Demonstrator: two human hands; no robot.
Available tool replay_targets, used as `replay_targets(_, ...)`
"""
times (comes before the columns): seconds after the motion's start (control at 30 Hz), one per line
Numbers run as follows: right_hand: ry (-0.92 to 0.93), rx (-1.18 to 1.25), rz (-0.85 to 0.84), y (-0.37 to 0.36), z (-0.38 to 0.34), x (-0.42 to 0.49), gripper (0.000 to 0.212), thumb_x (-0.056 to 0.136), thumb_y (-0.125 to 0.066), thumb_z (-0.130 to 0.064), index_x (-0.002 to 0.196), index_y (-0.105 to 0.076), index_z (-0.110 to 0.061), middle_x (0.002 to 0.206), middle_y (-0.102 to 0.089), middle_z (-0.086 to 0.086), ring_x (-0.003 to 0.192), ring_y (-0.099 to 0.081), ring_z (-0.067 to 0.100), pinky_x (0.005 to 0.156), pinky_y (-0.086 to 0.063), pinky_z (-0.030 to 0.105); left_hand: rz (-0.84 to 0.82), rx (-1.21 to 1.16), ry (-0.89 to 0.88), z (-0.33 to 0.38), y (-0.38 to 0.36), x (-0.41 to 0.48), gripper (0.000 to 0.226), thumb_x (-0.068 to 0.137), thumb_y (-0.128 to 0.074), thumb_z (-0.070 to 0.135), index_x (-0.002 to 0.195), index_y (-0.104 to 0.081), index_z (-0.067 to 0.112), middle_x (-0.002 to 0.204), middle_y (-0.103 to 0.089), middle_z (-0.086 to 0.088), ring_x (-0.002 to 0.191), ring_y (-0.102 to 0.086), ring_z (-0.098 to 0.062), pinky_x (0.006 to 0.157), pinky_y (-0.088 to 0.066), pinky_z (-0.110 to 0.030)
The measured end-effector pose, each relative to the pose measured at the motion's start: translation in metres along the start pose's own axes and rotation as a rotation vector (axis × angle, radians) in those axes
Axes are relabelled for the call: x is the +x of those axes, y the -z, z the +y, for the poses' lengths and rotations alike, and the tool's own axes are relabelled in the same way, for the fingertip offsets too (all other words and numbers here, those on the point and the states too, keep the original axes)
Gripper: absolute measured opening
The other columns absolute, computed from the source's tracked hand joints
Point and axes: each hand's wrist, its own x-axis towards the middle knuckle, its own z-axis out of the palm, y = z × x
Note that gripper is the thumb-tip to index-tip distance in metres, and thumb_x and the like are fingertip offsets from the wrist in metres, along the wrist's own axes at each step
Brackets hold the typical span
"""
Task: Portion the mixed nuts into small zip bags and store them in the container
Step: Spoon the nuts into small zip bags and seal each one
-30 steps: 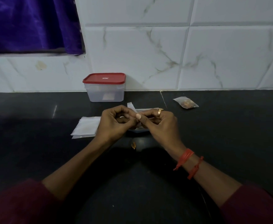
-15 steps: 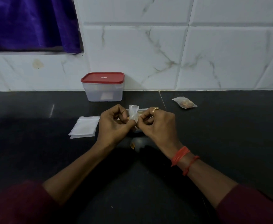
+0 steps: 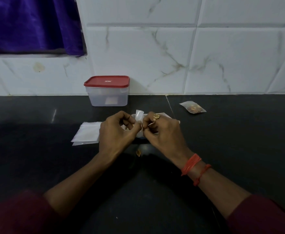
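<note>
On the black table (image 3: pixel 37 166) lay a flat stack of empty clear zip bags (image 3: pixel 87 134); behind it stood a translucent plastic container (image 3: pixel 108 97), red lid on. The left hand (image 3: pixel 116 134) and right hand (image 3: pixel 162 132) — fingers (image 3: pixel 127 117) curled — pinched a small clear zip bag (image 3: pixel 139 114) between them. A filled nut bag (image 3: pixel 193 107) lay rightward.

Glossy polished dark stone, faintly reflective, one thin pale seam: table (image 3: pixel 37 166). Smooth white glazed finish with grey marble veining, slight sheen: wall tiles (image 3: pixel 231 61). Translucent frosted plastic, smooth: container (image 3: pixel 108 98); opaque red plastic, semi-gloss: lid (image 3: pixel 106 81). Purple cloth with satin lustre: curtain (image 3: pixel 28 22). Thin clear plastic film, lightly creased, shiny: zip bag (image 3: pixel 139 114), stack of empty bags (image 3: pixel 87 134), filled bag (image 3: pixel 192 107). Polished yellow metal: ring (image 3: pixel 156 116). Matt orange-red cord: wrist threads (image 3: pixel 190 163). Matt maroon cloth: sleeves (image 3: pixel 11 217).
</note>
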Motion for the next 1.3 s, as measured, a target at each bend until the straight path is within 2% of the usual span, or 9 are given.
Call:
replay_targets(0.33,0.073,-0.222,0.008,-0.003,0.01,0.001,0.023,0.086,-0.062,-0.009,0.097,-0.08,-0.018,0.116,-0.071,0.003,0.091,-0.07,0.02,0.075,-0.06,0.03,-0.075,-0.111,-0.083,0.004,0.0,-0.001,0.017,0.082,-0.071,0.031,0.08,-0.062,0.017,0.073,-0.064,0.006,0.066,-0.064,-0.016,0.059,-0.058,-0.041)
replay_targets(0.4,-0.002,-0.136,0.014,-0.004,0.014,0.002,0.028,0.085,-0.058,-0.007,0.097,-0.08,-0.019,0.113,-0.072,-0.001,0.092,-0.069,0.022,0.075,-0.059,0.039,-0.045,-0.212,-0.08,0.005,0.001,0.0,0.021,0.089,-0.065,0.034,0.086,-0.063,0.014,0.079,-0.065,0.004,0.07,-0.065,-0.018,0.062,-0.056,-0.04)
replay_targets(0.5,-0.113,0.162,0.021,-0.002,0.02,0.002,0.028,0.082,-0.055,-0.002,0.09,-0.079,-0.014,0.099,-0.073,-0.001,0.089,-0.068,0.018,0.073,-0.054,0.031,0.04,-0.333,0.019,-0.003,0.003,0.007,0.028,0.096,-0.052,0.039,0.107,-0.063,0.016,0.099,-0.066,0.005,0.094,-0.065,-0.018,0.081,-0.057,-0.046)
replay_targets(0.63,-0.236,0.458,0.018,0.005,0.026,0.006,0.018,0.082,-0.056,0.002,0.086,-0.073,0.006,0.086,-0.069,0.015,0.083,-0.066,0.029,0.072,-0.054,0.042,-0.128,-0.395,0.138,-0.006,0.005,0.014,0.029,0.106,-0.043,0.018,0.13,-0.057,0.011,0.111,-0.071,-0.001,0.104,-0.065,-0.001,0.08,-0.05,-0.011)
replay_targets(0.73,-0.224,0.524,0.006,0.008,0.035,0.008,0.015,0.084,-0.061,0.007,0.093,-0.073,0.007,0.091,-0.071,0.024,0.087,-0.069,0.039,0.075,-0.058,0.052,-0.237,-0.485,0.189,-0.006,0.003,0.015,0.031,0.103,-0.046,0.008,0.132,-0.057,0.012,0.102,-0.075,0.003,0.101,-0.068,-0.004,0.08,-0.05,-0.012)
replay_targets(0.9,-0.315,0.49,-0.07,0.01,0.041,0.009,0.027,0.086,-0.062,0.012,0.102,-0.076,-0.004,0.086,-0.074,0.014,0.058,-0.067,0.017,0.06,-0.055,0.03,-0.096,-0.585,0.221,-0.007,0.006,0.018,0.032,0.091,-0.066,0.003,0.121,-0.06,0.012,0.09,-0.067,-0.009,0.089,-0.068,-0.013,0.084,-0.056,-0.024)
replay_targets(1.1,-0.323,0.305,-0.124,0.012,0.039,0.009,0.05,0.084,-0.059,0.007,0.062,-0.053,-0.038,0.07,-0.058,-0.021,0.063,-0.056,0.0,0.063,-0.043,0.019,-0.059,-0.478,0.09,-0.009,0.006,0.016,0.023,0.087,-0.071,0.003,0.107,-0.063,0.01,0.101,-0.068,-0.008,0.093,-0.068,-0.018,0.079,-0.057,-0.022)
replay_targets(1.23,-0.386,0.306,-0.203,0.005,0.041,0.003,0.015,0.086,-0.071,-0.007,0.088,-0.078,-0.021,0.073,-0.064,-0.012,0.058,-0.055,-0.003,0.061,-0.043,0.016,-0.069,-0.453,0.078,-0.011,0.005,0.016,0.019,0.089,-0.069,0.004,0.106,-0.065,0.01,0.104,-0.068,-0.001,0.093,-0.068,-0.009,0.077,-0.056,-0.019)
replay_targets(1.3,-0.426,0.255,-0.171,-0.002,0.047,0.001,0.009,0.087,-0.071,-0.007,0.091,-0.078,-0.009,0.075,-0.068,0.001,0.06,-0.056,0.0,0.061,-0.049,0.026,-0.066,-0.444,0.077,-0.012,0.005,0.016,0.017,0.09,-0.068,0.004,0.106,-0.066,0.009,0.104,-0.069,-0.001,0.094,-0.069,-0.01,0.077,-0.056,-0.02)
